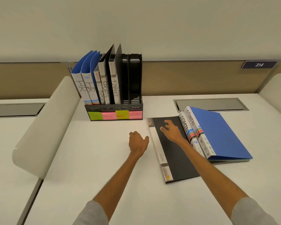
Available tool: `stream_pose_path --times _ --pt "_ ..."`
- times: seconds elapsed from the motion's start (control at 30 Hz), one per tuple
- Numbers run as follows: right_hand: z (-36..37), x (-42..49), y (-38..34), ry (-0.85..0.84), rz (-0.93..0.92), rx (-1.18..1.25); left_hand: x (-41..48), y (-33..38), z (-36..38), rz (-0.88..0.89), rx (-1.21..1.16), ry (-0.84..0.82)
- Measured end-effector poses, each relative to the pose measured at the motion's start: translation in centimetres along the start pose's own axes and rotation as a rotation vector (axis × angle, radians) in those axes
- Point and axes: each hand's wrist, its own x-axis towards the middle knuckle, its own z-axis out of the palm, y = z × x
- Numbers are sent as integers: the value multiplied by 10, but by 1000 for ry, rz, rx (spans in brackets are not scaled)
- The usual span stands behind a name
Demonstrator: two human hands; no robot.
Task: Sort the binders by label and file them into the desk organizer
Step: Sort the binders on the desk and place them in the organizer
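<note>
black binder lying flat under the right hand, organizer standing at the back of the desk

a black slatted desk organizer [113,109] is standing against a tan partition [193,78], its front rail carrying four sticky notes [115,115] in green, pink, yellow and pink, with writing too faint to read. two blue hr binders [89,86] are standing in its left slot, two sports binders [104,88] next to them, then a finance binder [114,90]. all are showing white hand-lettered spines and leaning slightly left. a matte black binder [173,153] with a white and silver spine strip is lying flat on the smooth white desk [87,159], in front and to the right of the organizer. the right hand [170,129] is resting on its cover, fingers spread and bent, fingertips touching, gripping nothing. the left hand [138,142] is sitting on the desk just beside the binder's spine edge, fingers loosely curled, holding nothing. two blue admin binders [220,135] are lying stacked just right of the black one, spines tilted up, the right forearm crossing their near corner. behind them a flat grey metal hatch [211,104] is sitting flush in the desk, and a rounded cream divider [44,127] is closing off the left side
</note>
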Motion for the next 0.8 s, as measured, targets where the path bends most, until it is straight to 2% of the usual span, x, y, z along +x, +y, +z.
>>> stream_pose_path --times 0.2,0.47,0.53,0.8 --pt "-7 -24 43 -9 36 -87 -31 7 41 -22 160 -165" --pt "4 -51 83 -107 -11 -210 -66 12 70 -51 71 -176" --pt "8 -53 86 -116 -21 -223 -68 17 71 -81 -9 -176" --pt "7 -50 82 -132 -45 -223 -60 26 69 -335 -575 -183"
